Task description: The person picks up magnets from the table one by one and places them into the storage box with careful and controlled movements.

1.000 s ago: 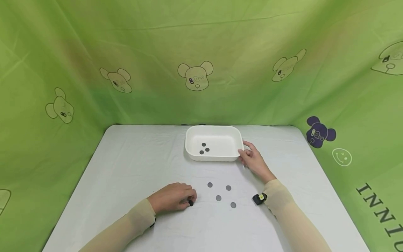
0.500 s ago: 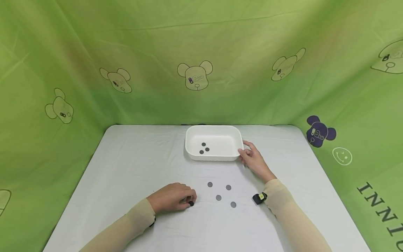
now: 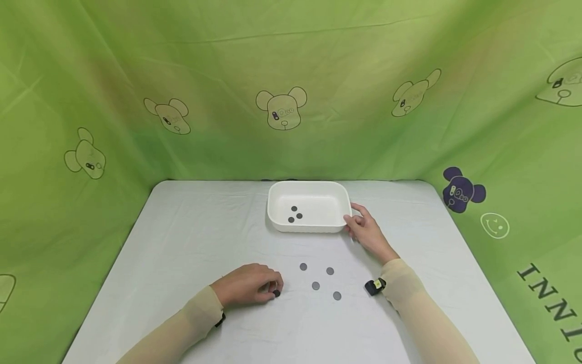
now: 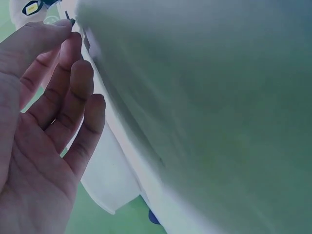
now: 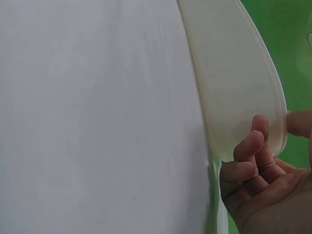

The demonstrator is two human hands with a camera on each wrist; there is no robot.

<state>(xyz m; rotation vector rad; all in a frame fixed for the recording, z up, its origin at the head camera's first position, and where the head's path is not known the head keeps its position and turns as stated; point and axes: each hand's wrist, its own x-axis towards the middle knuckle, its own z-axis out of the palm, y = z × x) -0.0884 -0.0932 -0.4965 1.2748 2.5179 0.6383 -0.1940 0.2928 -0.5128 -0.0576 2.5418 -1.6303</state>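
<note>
A small dark disc (image 3: 277, 293) is pinched between the thumb and fingertips of my left hand (image 3: 249, 285), low over the table. In the left wrist view only the thin edge of the disc (image 4: 72, 22) shows past the thumb of that hand (image 4: 51, 112). At the back of the table stands a white tray (image 3: 318, 228) with three dark discs (image 3: 299, 216) in its left part. My right hand (image 3: 368, 233) grips the tray's right front corner. The right wrist view shows that hand (image 5: 265, 180) with its thumb and fingers at the tray's wall (image 5: 239, 83).
Several grey discs (image 3: 316, 285) lie apart on the white table (image 3: 191, 227), between my two hands and in front of the tray. Green printed cloth (image 3: 218, 151) hangs behind the table and along both sides.
My left hand stays almost in place, with the disc shifting only very slightly in its fingertips. The right hand, the tray and the loose discs have not moved.
</note>
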